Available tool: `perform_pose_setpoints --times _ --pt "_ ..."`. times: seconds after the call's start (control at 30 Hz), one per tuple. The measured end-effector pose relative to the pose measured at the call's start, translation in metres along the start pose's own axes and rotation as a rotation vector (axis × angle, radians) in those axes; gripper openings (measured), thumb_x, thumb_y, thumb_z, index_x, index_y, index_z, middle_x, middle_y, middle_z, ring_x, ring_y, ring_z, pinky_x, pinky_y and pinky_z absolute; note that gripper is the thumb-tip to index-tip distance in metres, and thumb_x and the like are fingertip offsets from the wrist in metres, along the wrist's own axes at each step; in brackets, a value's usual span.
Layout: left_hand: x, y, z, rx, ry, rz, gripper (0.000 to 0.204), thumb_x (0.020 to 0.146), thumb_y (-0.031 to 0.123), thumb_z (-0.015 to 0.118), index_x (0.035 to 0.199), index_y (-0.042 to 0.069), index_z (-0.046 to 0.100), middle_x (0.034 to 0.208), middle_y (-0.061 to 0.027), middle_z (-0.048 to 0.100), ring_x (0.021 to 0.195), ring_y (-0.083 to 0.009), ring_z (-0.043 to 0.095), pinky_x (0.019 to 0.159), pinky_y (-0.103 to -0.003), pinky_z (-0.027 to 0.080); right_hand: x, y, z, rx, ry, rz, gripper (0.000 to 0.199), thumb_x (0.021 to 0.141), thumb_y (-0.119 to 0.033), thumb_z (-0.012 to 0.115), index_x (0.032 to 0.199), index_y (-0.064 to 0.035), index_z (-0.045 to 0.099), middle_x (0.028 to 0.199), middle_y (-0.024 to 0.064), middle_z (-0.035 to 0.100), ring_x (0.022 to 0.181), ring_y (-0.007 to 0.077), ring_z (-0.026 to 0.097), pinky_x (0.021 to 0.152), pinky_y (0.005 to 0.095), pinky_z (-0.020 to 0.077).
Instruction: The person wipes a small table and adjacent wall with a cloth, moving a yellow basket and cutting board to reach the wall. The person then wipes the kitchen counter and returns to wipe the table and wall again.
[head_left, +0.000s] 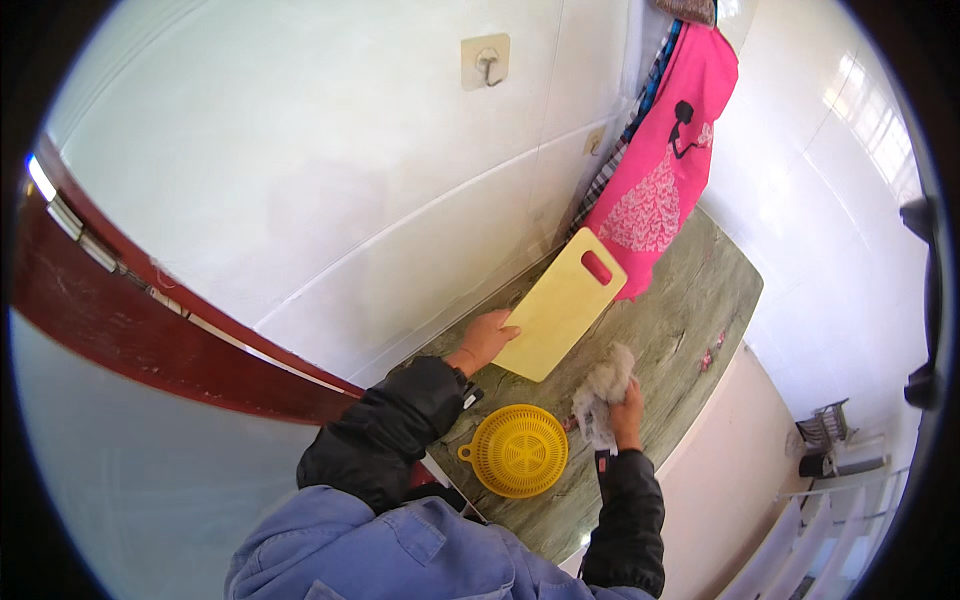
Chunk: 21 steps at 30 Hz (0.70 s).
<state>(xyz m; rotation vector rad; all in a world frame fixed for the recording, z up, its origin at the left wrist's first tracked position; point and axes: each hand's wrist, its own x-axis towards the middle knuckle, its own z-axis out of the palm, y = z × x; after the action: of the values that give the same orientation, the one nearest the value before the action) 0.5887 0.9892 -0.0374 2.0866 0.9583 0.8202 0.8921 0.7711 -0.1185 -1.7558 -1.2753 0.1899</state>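
My left hand (484,342) grips the left edge of a pale yellow cutting board (550,320), thumb on its face. The board is tilted up at an angle, its red-rimmed handle slot at the far end. In my right hand (628,412) is a crumpled beige cloth (610,373), with a whitish, see-through piece, perhaps plastic, hanging below it. Both are to the right of the board, over the countertop. Near me, between my forearms, a round yellow plastic strainer basket (520,452) rests on the counter.
The grey-green wood-patterned countertop (690,300) runs along the tiled wall, with small reddish spots near its right edge. A pink apron (660,170) hangs at the far end, beside a wall hook (487,68). A dark red door frame (160,310) stands to my left.
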Motion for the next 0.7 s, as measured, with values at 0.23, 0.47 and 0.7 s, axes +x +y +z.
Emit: perform_pose_setpoints --times 0.23,0.47,0.7 --pt "0.004 0.083 -0.087 -0.322 0.457 0.092 0.025 0.095 0.016 0.068 0.113 -0.001 0.061 0.088 -0.0079 0.06 0.081 -0.014 0.052 0.077 -0.028 0.046 -0.06 -0.006 -0.021 0.127 0.017 0.19 0.044 0.08 0.001 0.067 0.123 -0.0051 0.064 0.121 0.014 0.063 0.116 0.0324 0.059 0.099 0.0371 0.0453" --pt "0.033 0.104 -0.117 -0.537 0.656 0.183 0.031 0.1 0.018 0.064 0.122 -0.003 0.061 0.107 0.001 0.065 0.095 -0.0072 0.053 0.084 -0.025 0.045 -0.062 0.025 -0.005 -0.066 -0.005 0.085 0.05 0.076 -0.001 0.07 0.125 -0.0074 0.062 0.121 0.0162 0.062 0.11 0.0404 0.057 0.095 0.0443 0.0466" --pt "0.043 0.079 -0.103 -0.528 0.631 -0.028 0.038 0.097 0.02 0.067 0.128 0.0 0.06 0.105 -0.0004 0.067 0.09 -0.0078 0.055 0.082 -0.026 0.046 -0.076 0.041 0.002 -0.223 0.009 0.161 0.056 0.075 0.0 0.065 0.13 -0.002 0.056 0.127 0.0219 0.058 0.116 0.0449 0.053 0.101 0.0476 0.0423"
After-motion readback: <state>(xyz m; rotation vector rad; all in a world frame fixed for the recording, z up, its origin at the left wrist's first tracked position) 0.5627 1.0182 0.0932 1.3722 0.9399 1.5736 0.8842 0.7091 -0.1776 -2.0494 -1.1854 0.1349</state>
